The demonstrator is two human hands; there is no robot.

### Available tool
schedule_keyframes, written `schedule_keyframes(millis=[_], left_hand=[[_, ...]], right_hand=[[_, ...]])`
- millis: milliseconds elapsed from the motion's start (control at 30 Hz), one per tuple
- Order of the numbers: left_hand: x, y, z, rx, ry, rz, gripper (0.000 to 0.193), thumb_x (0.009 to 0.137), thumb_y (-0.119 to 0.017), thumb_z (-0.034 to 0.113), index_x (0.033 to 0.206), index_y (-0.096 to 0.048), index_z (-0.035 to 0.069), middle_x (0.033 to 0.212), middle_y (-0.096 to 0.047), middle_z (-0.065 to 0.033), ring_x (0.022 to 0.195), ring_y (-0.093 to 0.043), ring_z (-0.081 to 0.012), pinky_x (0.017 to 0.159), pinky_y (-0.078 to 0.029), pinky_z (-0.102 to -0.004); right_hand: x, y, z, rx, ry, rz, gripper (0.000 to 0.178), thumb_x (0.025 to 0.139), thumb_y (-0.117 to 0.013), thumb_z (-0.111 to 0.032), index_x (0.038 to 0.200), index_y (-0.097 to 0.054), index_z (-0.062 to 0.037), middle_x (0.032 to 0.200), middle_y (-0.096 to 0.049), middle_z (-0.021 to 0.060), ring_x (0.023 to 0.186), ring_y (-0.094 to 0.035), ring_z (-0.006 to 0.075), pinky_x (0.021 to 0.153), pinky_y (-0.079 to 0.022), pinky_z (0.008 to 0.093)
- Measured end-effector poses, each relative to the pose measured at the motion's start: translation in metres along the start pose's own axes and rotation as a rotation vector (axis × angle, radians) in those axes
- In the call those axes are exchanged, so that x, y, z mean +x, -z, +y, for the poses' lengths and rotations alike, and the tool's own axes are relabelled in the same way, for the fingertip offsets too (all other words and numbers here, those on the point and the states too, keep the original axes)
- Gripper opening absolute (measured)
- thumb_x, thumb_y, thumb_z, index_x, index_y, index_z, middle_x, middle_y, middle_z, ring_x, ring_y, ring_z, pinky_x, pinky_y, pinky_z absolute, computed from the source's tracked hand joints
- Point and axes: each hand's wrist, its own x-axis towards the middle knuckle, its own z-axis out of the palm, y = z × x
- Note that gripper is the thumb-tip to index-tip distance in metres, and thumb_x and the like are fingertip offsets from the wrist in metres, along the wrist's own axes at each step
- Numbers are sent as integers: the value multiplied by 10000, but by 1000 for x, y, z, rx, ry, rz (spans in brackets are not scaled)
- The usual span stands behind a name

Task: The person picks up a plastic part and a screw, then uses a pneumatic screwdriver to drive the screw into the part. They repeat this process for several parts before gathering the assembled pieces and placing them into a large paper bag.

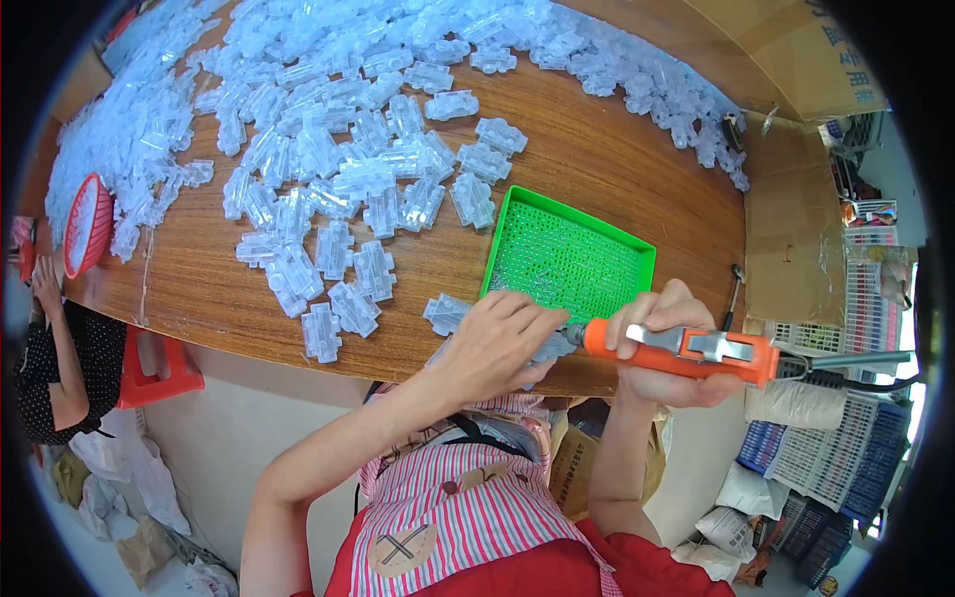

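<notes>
My right hand [662, 343] is wrapped round an orange electric screwdriver [731, 358], which lies nearly level with its tip toward my left hand. A cord trails from its back end. At the table's near edge, my left hand [500, 343] is closed on a clear plastic part [554, 346], mostly covered by the fingers. The screwdriver's tip meets this part by the fingertips; the exact contact is hidden. Just left of that hand lies another clear plastic part [447, 313]. Behind both hands sits a green perforated tray [652, 269] with small shiny pieces, likely screws, in it.
Loose clear plastic parts [373, 174] cover the table's [587, 149] left and middle, with bigger heaps behind. A red basket [90, 227] stands at the left edge, near another person's hands [45, 289]. Cardboard [796, 219] walls the right side, with a hammer-like tool [734, 294] beside it.
</notes>
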Motion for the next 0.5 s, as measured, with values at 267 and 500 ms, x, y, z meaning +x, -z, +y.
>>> schedule_keyframes(millis=[267,500], left_hand=[[-11,-4,-4,-4,227,-232,602,712,-773,221,1232,-530,38,1053,-604,-132,1013,-549,-301,858,-458,-412],[3,6,-20,290,272,71,294,791,-662,164,1074,-611,103,1130,-569,-109,1080,-531,-302,880,-444,-416]], right_hand=[[3,2,-1,-222,-30,19,905,778,-501,-806,871,-598,89,752,-471,83,526,-568,184,441,-497,296],[-2,26,14,-342,-17,172,856,815,-486,-775,865,-585,74,745,-452,73,494,-540,181,443,-470,288]])
